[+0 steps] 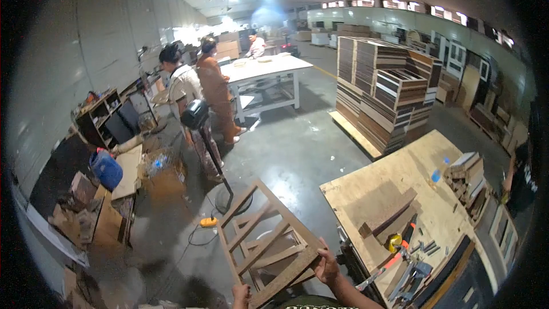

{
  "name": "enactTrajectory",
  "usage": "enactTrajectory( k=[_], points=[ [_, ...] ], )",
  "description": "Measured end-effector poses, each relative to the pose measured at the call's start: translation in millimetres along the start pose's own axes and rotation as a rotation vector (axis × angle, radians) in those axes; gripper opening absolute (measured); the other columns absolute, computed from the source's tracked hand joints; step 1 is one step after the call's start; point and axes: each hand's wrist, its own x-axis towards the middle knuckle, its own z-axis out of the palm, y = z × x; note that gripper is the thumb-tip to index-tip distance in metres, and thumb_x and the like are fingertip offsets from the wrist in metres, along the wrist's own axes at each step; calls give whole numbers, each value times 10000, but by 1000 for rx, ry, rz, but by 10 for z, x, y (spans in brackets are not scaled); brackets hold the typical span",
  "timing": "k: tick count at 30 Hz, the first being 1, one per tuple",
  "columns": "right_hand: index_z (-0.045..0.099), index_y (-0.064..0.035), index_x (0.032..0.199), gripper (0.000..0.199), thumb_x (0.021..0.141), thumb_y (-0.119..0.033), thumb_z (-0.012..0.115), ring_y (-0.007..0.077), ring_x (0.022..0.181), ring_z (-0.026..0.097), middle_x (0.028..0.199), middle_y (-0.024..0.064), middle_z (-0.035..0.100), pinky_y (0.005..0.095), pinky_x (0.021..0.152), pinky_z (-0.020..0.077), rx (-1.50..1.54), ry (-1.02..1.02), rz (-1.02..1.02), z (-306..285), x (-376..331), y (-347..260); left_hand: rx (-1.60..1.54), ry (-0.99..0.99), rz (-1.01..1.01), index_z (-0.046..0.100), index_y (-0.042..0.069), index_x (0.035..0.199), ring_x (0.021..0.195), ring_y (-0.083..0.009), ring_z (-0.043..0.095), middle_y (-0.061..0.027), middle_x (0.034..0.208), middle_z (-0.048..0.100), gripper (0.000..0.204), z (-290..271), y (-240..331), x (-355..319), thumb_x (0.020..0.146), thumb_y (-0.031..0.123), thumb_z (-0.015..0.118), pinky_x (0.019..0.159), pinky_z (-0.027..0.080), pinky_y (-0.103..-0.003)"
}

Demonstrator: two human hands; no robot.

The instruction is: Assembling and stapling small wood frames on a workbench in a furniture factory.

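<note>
A brown wooden frame (290,213) with crossing slats is held tilted in front of me, above the floor. My left hand (241,296) is closed round its lower left corner. My right hand (326,264) grips its right edge, with the thumb on top and the other fingers partly hidden. Through the slats shows a pale round shape that I cannot make out. Just right of the frame stands a plywood-topped workbench (366,189), bearing brown boards (394,212), a yellow tape measure (394,242) and several hand tools.
A black pedestal stand (214,154) rises beyond the frame, near an orange power box (208,222) with a trailing cord. Several people stand around a white table (274,67). Stacked panels (380,88) rest on a pallet. At left are a blue container (106,170) and cardboard scraps.
</note>
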Motion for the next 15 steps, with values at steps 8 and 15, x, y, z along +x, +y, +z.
enactTrajectory(
  k=[8,15],
  points=[
    [259,-163,1457,676,870,-279,572,248,1126,518,1233,30,520,390,857,451,-270,460,348,-860,-578,168,-98,131,-15,611,-51,740,494,-269,607,-147,599,604,83,35,-432,-203,690,15,621,459,471,-387],
    [331,-63,1415,598,908,-284,558,216,1156,556,1342,102,511,345,939,421,-432,537,404,-610,-1029,-182,-46,196,-71,600,-47,805,619,-343,653,-202,730,647,158,120,-9,19,695,67,612,561,510,-414]
  ],
)
